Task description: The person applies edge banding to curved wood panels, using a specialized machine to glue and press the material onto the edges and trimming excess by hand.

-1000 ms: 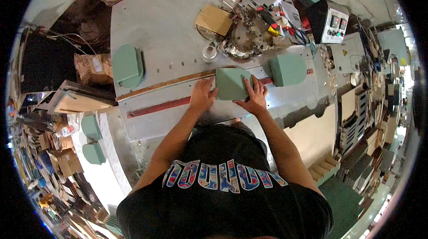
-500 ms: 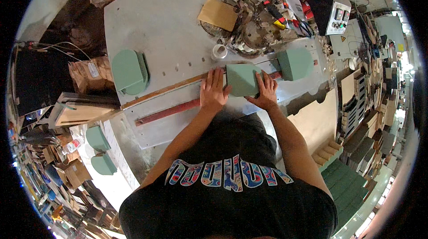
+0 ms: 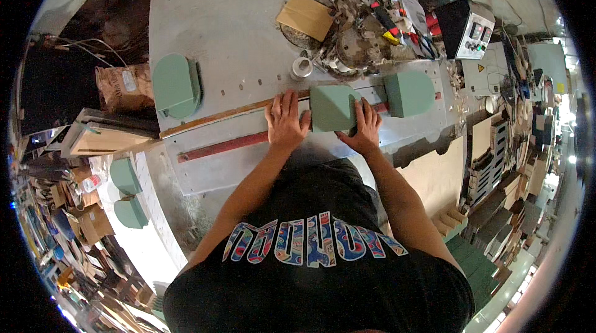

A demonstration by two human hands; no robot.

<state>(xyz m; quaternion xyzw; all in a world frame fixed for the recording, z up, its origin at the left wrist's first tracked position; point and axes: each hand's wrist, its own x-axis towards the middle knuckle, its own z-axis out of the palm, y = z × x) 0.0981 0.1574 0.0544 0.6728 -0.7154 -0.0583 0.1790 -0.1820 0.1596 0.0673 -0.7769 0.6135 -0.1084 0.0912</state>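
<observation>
A green block (image 3: 333, 109) with a rounded corner rests on the metal machine table (image 3: 217, 41), across the long wooden guide strip (image 3: 223, 118). My right hand (image 3: 364, 128) grips its right side, thumb at the near edge and fingers along the side. Just left of the block, my left hand (image 3: 287, 123) lies flat with fingers stretched over the guide strip, its thumb close to the block's left edge. Whether that thumb touches the block, I cannot tell. A similar green block (image 3: 411, 94) stands to the right, and green rounded pieces (image 3: 175, 87) sit at the far left.
Behind the block are a small white cup (image 3: 302, 68), a tan board (image 3: 305, 16) and a cluttered round machine base (image 3: 357, 53). A control box (image 3: 477, 33) stands at the back right. Two green pieces (image 3: 126, 176) lie on a white surface at left. A red strip (image 3: 223, 146) crosses the table.
The green block has turned or tilted a little, showing a broader flat face. My left hand sits slightly farther from it. The whole view has shifted slightly.
</observation>
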